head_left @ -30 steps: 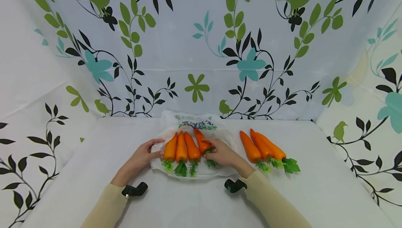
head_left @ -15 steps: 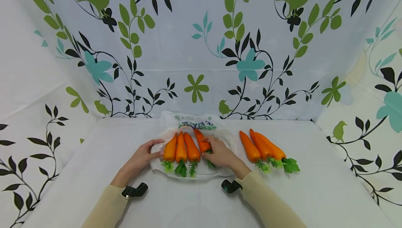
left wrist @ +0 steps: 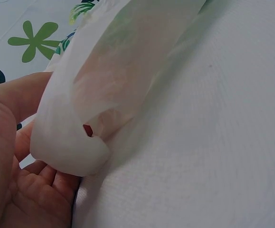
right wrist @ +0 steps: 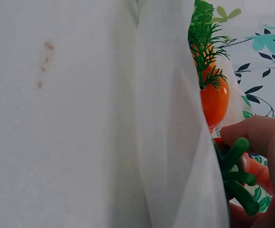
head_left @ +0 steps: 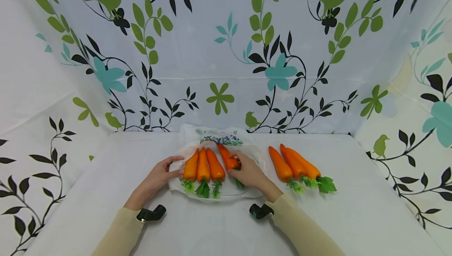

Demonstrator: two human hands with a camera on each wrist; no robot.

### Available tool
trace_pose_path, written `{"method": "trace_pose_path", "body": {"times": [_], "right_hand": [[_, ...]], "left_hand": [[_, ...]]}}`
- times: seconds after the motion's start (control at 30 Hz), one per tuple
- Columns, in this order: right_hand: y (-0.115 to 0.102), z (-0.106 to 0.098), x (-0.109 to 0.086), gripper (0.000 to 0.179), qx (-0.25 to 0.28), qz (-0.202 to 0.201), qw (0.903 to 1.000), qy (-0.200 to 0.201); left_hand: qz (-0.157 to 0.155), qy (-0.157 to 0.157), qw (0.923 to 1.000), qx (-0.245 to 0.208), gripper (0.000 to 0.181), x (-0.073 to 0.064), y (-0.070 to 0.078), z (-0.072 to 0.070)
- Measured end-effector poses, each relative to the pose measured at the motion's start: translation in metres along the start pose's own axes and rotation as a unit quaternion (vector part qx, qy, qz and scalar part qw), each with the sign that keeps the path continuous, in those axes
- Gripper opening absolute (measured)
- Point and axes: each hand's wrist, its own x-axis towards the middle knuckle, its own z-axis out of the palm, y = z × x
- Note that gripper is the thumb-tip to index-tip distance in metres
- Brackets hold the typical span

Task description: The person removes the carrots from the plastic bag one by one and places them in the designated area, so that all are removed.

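In the head view, a thin white plastic bag [head_left: 252, 152] with printed trees lies on the table with several toy carrots on it. My left hand [head_left: 163, 174] grips the bag's left edge; in the left wrist view the film [left wrist: 68, 114] curls between thumb and fingers. Three carrots, left [head_left: 190, 169], middle [head_left: 203, 166] and right [head_left: 214, 166], lie side by side, leaves toward me. My right hand [head_left: 249, 173] holds a fourth carrot [head_left: 226, 155] by its leafy end, tip pointing away. Its green stems [right wrist: 237, 178] show by my fingers in the right wrist view.
To the right of the bag, three more toy carrots lie close together on the white table [head_left: 219, 228]: one on the left [head_left: 280, 164], a middle one [head_left: 296, 166] and one on the right [head_left: 308, 166]. A patterned cloth [head_left: 197, 52] hangs behind the table.
My right hand has shifted slightly, and the leafy end of the carrot in it has swung a little to the right. My left hand stays on the bag's edge.
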Motion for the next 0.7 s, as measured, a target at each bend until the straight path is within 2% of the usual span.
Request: {"method": "trace_pose_path", "body": {"times": [0.2,0.37,0.7], "right_hand": [[-0.0001,-0.0004,-0.0017,0.040,0.035,0.031,0.9989,0.008],[0.0014,-0.0028,-0.0004,0.046,0.051,0.054,0.9972,0.014],[0.0029,-0.0075,-0.0003,0.044,0.085,0.075,0.9935,0.010]], "left_hand": [[-0.001,0.002,1.0000,0.002,0.056,-0.0013,0.0003,-0.0006],[0.002,0.004,1.0000,0.000,0.054,-0.0015,0.0009,-0.0003],[-0.005,0.002,1.0000,-0.003,0.054,0.0009,0.0004,-0.0012]]}}
